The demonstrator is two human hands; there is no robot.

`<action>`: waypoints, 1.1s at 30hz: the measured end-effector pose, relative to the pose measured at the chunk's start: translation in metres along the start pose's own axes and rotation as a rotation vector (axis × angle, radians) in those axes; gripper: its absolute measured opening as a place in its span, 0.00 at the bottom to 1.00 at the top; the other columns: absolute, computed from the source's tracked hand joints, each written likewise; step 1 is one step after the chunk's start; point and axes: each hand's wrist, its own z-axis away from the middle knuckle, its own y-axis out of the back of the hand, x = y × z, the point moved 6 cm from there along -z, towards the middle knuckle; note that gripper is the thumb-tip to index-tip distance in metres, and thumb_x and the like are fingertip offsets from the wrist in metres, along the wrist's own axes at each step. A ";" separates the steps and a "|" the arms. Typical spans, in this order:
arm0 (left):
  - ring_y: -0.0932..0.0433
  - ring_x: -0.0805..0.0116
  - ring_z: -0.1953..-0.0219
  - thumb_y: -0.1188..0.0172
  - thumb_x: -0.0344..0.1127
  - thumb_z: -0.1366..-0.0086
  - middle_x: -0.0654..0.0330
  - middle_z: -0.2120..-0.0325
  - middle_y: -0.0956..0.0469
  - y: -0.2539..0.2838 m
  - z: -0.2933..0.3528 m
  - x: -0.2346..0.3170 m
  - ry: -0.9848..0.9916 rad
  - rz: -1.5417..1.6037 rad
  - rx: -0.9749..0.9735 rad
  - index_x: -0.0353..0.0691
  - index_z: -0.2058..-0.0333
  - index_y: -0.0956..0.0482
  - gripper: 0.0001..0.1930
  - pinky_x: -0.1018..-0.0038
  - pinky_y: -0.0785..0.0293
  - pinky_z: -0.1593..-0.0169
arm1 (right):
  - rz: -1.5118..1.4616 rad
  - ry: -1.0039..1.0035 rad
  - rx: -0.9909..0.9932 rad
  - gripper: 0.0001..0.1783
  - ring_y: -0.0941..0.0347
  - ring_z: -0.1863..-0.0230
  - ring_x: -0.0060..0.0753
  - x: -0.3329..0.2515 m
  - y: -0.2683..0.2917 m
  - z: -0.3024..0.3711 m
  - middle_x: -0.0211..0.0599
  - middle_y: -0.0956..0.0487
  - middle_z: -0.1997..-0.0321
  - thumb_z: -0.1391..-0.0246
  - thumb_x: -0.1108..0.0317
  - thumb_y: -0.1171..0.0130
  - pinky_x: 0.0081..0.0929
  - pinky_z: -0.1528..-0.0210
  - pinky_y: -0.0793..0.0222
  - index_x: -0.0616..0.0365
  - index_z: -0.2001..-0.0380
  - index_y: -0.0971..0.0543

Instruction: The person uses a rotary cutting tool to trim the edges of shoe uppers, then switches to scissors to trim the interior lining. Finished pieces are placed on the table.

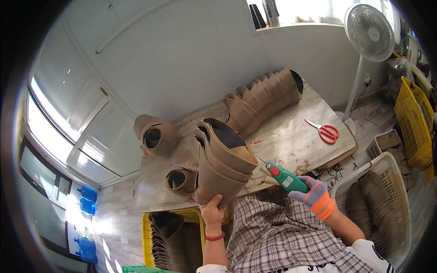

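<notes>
My bare left hand [212, 212], with a red bracelet at the wrist, grips the lower end of a nested stack of brown boot-upper-like pieces [223, 186]. Dark lining shows at the top of that stack. In my right hand [313, 196], gloved in grey and orange, is a green handheld power tool [287, 178] with a red button. Its thin tip points toward the stack, apart from it as far as I can see. Two rolled brown pieces stand on the left of the table: one farther back [154, 134], another nearer [180, 179].
On the wooden table [291, 136] lie a longer nested brown stack [266, 98], red-handled scissors [324, 132] and scraps. A yellow crate [146, 236] and a white basket [400, 195] hold brown pieces beside my legs. A white fan [369, 34] stands at the right.
</notes>
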 end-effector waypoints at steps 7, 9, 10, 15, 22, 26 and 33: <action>0.27 0.58 0.45 0.40 0.20 0.42 0.54 0.47 0.25 -0.029 0.022 0.018 0.027 0.033 -0.035 0.37 0.45 0.28 0.24 0.62 0.29 0.42 | 0.060 0.161 -0.030 0.34 0.22 0.67 0.22 -0.030 -0.002 0.008 0.39 0.16 0.66 0.62 0.56 0.22 0.21 0.61 0.25 0.67 0.55 0.21; 0.27 0.59 0.46 0.40 0.20 0.42 0.54 0.48 0.25 -0.041 0.023 0.029 -0.134 -0.182 -0.105 0.34 0.47 0.26 0.22 0.64 0.31 0.42 | 0.089 0.182 -0.014 0.35 0.21 0.67 0.23 -0.032 0.003 0.012 0.40 0.16 0.66 0.63 0.55 0.22 0.22 0.62 0.25 0.67 0.55 0.21; 0.27 0.61 0.46 0.39 0.19 0.42 0.54 0.48 0.25 -0.049 0.023 0.038 -0.251 -0.300 -0.158 0.33 0.48 0.26 0.21 0.66 0.31 0.42 | 0.106 0.197 0.001 0.35 0.21 0.67 0.24 -0.032 0.007 0.014 0.40 0.16 0.66 0.63 0.55 0.22 0.22 0.62 0.25 0.67 0.55 0.21; 0.25 0.65 0.50 0.37 0.18 0.44 0.58 0.52 0.22 -0.062 0.031 0.031 -0.184 -0.242 -0.155 0.32 0.50 0.25 0.21 0.70 0.29 0.46 | 0.090 0.209 0.045 0.35 0.21 0.69 0.23 -0.031 0.019 0.022 0.40 0.17 0.68 0.62 0.55 0.22 0.22 0.64 0.24 0.67 0.54 0.21; 0.22 0.63 0.56 0.34 0.21 0.45 0.56 0.56 0.21 -0.080 0.049 0.024 -0.016 -0.202 -0.201 0.32 0.54 0.23 0.18 0.72 0.27 0.51 | -0.061 -0.010 0.111 0.32 0.27 0.73 0.16 -0.040 0.022 0.035 0.32 0.19 0.72 0.58 0.53 0.24 0.18 0.69 0.28 0.66 0.56 0.21; 0.22 0.61 0.56 0.32 0.23 0.45 0.55 0.57 0.21 -0.091 0.055 0.033 -0.293 -0.563 -0.329 0.34 0.55 0.22 0.18 0.70 0.27 0.52 | 0.025 -0.117 0.117 0.30 0.29 0.75 0.15 -0.034 0.029 0.027 0.31 0.21 0.75 0.56 0.50 0.26 0.18 0.72 0.31 0.66 0.59 0.21; 0.23 0.52 0.56 0.33 0.23 0.47 0.50 0.57 0.22 -0.083 0.084 0.023 -0.608 -0.853 -0.446 0.36 0.57 0.20 0.17 0.61 0.28 0.52 | -0.117 -0.064 0.109 0.28 0.31 0.77 0.14 -0.049 0.037 0.012 0.27 0.24 0.78 0.51 0.48 0.30 0.18 0.75 0.35 0.65 0.63 0.20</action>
